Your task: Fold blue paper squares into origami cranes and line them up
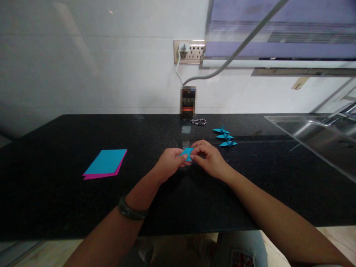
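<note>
A small folded piece of blue paper is held between both hands, just above the black countertop. My left hand pinches its left side, thumb on top and fingers beneath. On the right side, my right hand grips the paper's edge between thumb and fingers. The hands partly cover the piece, so its full shape is hidden. To the right of my right hand, three folded blue paper cranes stand in a short row. Blue and magenta sheets of paper lie stacked well to the left of my left hand.
A beaded bracelet lies near the wall, beside a blurred upright device. Behind it, a white cable hangs from a wall socket. A steel sink is set into the countertop at the right.
</note>
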Action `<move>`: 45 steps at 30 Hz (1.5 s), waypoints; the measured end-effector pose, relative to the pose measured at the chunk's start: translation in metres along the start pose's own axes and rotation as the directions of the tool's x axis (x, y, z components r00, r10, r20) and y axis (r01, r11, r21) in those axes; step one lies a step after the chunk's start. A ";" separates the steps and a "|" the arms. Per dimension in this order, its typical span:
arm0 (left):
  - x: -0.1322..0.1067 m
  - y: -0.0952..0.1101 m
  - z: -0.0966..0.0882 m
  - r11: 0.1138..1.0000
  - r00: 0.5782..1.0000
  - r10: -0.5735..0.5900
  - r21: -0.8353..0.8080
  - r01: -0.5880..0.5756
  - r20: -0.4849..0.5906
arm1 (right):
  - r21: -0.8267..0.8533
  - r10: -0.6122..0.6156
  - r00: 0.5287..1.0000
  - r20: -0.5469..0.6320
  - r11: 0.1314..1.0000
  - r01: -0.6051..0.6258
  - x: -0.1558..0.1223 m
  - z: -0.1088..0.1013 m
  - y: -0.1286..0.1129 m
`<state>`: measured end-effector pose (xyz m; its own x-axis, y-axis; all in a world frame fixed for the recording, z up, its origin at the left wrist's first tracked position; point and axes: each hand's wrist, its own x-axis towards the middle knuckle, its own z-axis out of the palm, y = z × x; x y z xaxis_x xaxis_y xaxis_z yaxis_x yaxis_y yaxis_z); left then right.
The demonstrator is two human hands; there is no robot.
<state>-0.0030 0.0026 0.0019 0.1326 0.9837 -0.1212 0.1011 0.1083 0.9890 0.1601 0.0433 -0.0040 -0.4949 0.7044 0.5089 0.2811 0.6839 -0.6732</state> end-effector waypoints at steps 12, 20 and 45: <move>0.001 -0.002 0.000 1.000 1.000 -0.008 -0.010 0.008 0.003 | -0.014 0.017 0.999 0.027 1.000 -0.016 0.000 -0.001 -0.004; 0.002 -0.006 0.000 0.999 0.999 0.035 -0.007 -0.035 -0.001 | -0.024 0.006 1.000 0.025 1.000 -0.005 0.000 0.000 -0.002; -0.004 0.003 -0.002 0.992 0.992 -0.021 -0.120 0.036 0.124 | 0.379 0.230 0.944 0.235 0.873 -0.307 0.003 -0.012 -0.003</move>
<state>-0.0055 -0.0009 0.0060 0.2514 0.9560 -0.1513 -0.0129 0.1596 0.9871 0.1677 0.0457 0.0064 -0.5956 0.7781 0.1996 0.0860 0.3089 -0.9472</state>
